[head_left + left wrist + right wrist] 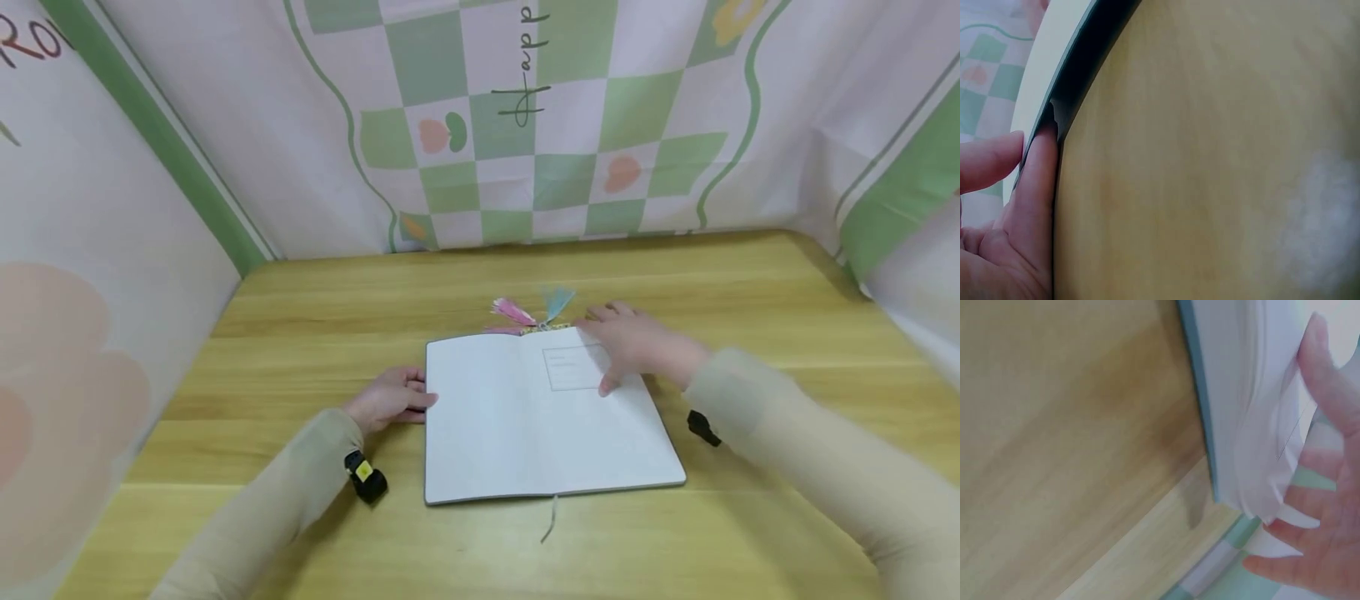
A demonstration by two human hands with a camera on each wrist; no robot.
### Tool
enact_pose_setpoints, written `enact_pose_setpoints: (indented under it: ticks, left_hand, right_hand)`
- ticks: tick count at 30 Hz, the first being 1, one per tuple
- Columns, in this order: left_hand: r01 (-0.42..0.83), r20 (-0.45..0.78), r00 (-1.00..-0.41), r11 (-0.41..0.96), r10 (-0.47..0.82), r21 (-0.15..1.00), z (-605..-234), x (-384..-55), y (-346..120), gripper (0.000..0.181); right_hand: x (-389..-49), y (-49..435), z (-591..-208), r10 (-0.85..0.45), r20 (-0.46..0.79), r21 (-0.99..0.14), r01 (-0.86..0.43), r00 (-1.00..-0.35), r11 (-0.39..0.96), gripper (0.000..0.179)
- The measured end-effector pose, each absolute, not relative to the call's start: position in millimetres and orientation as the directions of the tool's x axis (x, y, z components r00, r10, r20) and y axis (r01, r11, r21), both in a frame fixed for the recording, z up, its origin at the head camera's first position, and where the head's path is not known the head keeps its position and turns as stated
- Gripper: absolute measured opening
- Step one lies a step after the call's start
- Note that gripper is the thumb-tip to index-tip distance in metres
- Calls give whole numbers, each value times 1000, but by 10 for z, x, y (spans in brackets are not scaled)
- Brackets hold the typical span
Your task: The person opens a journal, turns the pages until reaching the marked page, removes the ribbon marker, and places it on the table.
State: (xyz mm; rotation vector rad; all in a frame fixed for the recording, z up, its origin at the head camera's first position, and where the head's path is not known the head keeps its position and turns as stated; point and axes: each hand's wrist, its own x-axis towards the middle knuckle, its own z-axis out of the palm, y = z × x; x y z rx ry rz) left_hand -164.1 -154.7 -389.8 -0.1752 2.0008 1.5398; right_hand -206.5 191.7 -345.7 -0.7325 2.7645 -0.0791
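The left hand [390, 398] pinches the left edge of the notebook [480, 425], open on the bench [315, 308]; the right hand [633, 342], spread rather than gripping, meets its upper right corner. Light contact there should spare the leaves [1238, 406]; pressing could crease them.

a yellowish wood-grained table [337, 308] reaches back to a hanging white cloth [498, 171] printed with green checks [427, 67], peach hearts [622, 173] and sideways lettering [521, 107]; green bands [156, 133] run down both sides, large peach shapes [60, 375] at left.
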Motion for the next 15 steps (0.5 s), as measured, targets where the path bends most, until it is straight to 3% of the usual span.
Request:
enact_pose_setpoints:
  ticks: [8, 15]
  left_hand:
    - [-451, -530, -815, 318, 235, 834, -3866, -1647, -1537, 37]
    - [-453, -534, -812, 321, 236, 832, -3901, -1638, -1531, 40]
  right_hand:
    - [-1871, 1888, -3397, -543, -97, -16, -544, -834, 839, 98]
    - [-1751, 1902, -3411, -574, -31, 46, -574, -819, 817, 89]
